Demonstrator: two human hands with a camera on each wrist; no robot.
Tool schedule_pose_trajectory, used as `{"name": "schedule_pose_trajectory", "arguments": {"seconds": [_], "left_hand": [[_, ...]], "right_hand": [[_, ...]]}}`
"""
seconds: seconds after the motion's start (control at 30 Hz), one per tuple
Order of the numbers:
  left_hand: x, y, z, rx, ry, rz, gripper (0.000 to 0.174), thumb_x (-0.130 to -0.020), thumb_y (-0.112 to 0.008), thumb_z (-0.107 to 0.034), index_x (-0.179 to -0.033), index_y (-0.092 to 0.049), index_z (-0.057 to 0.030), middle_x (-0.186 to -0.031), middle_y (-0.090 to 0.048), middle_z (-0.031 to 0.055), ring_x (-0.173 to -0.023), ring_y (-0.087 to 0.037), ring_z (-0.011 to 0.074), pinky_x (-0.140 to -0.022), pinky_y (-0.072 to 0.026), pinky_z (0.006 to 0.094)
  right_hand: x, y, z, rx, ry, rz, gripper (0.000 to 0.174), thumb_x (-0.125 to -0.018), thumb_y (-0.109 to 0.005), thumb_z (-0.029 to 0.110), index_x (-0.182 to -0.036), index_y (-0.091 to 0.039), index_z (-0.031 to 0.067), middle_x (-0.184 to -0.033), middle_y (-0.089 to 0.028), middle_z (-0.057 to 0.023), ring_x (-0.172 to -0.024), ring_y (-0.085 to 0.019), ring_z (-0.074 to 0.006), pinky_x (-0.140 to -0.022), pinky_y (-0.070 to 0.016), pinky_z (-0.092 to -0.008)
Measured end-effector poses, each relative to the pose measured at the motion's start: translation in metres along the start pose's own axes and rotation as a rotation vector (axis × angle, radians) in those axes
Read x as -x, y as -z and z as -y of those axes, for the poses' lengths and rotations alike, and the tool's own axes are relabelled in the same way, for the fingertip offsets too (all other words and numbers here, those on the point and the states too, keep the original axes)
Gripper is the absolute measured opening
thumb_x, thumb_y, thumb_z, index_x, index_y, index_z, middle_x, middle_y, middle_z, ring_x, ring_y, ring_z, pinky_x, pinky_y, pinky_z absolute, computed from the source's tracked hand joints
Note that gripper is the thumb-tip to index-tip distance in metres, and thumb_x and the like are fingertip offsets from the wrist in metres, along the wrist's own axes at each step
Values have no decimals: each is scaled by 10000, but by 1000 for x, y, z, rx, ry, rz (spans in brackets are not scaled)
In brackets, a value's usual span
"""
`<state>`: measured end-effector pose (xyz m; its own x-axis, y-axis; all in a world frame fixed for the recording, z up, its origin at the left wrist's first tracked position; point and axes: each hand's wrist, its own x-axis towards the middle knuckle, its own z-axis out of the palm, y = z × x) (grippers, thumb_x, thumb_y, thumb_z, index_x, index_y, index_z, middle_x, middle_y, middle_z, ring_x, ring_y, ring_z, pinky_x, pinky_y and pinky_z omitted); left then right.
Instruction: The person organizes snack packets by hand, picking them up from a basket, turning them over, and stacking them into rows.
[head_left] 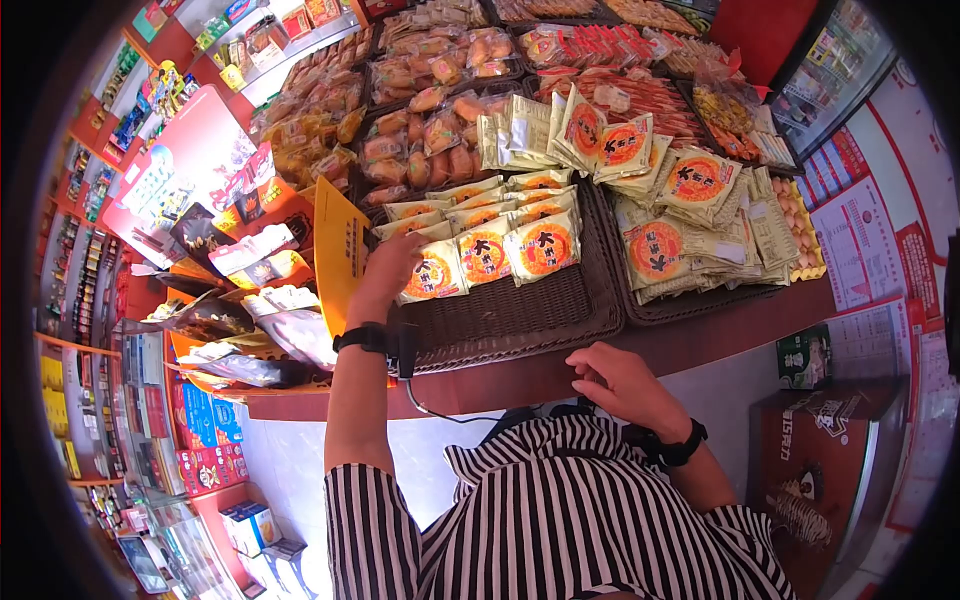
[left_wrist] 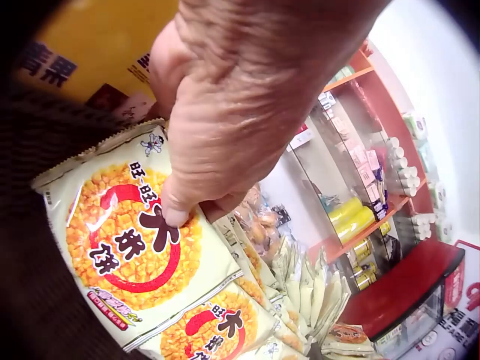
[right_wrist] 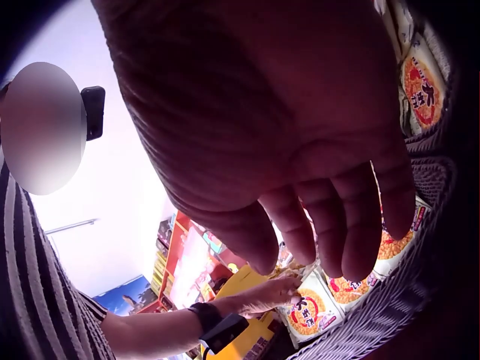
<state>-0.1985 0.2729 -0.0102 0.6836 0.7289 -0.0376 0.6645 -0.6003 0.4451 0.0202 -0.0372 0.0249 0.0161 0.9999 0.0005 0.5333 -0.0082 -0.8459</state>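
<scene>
On the red-brown counter (head_left: pixel 520 383), packets (head_left: pixel 485 256) in wicker baskets (head_left: pixel 510 315), shelves (head_left: pixel 80 346) alongside.

Reddish-brown counter (head_left: pixel 500 387), two dark woven baskets (head_left: pixel 520 315) along its front, a yellow tray (head_left: pixel 812 272) at right (probably eggs (head_left: pixel 800 228))

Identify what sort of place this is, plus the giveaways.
Probably a snack or convenience shop: a woven basket holds rows of sealed snack packets, many more wrapped foods are laid out behind it, and stocked shelves stand off to the side.
</scene>
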Motion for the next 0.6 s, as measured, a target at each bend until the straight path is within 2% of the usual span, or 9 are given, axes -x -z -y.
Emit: {"name": "schedule_pose_trajectory", "arguments": {"seconds": [0.1,0.17,0.37,0.6], "left_hand": [[-2,-3,1,-27,-59,-41,274,-798,-614,-96,-1067,-596,-46,-983,-594,151,-950,-563,354,-807,-441,397],[3,0,-7,-77,26,-45,270,-793,-608,-77,-1062,-612,-88,-1055,-562,167,-994,-563,357,-831,-454,412],[9,-14,1,-40,12,-179,318,-749,-676,-96,-1055,-591,-76,-986,-538,160,-977,-550,351,-826,-445,418],[15,-14,2,-103,18,-269,317,-732,-695,-110,-1029,-596,-61,-1001,-533,151,-976,-543,351,-817,-440,407]], "right_hand": [[2,1,0,6,-17,-2,273,-804,-629,88,-1060,-556,29,-869,-585,-113,-769,-610,-232,-678,-488,-315],[3,1,-2,9,-18,-7,273,-804,-629,89,-1060,-556,28,-871,-586,-113,-771,-611,-232,-680,-488,-315],[5,2,-3,15,-18,1,270,-804,-630,104,-1053,-557,31,-882,-586,-114,-772,-607,-241,-679,-490,-327],[4,1,-2,30,-5,8,276,-797,-633,114,-1050,-554,35,-885,-586,-116,-768,-603,-250,-675,-491,-336]]}}
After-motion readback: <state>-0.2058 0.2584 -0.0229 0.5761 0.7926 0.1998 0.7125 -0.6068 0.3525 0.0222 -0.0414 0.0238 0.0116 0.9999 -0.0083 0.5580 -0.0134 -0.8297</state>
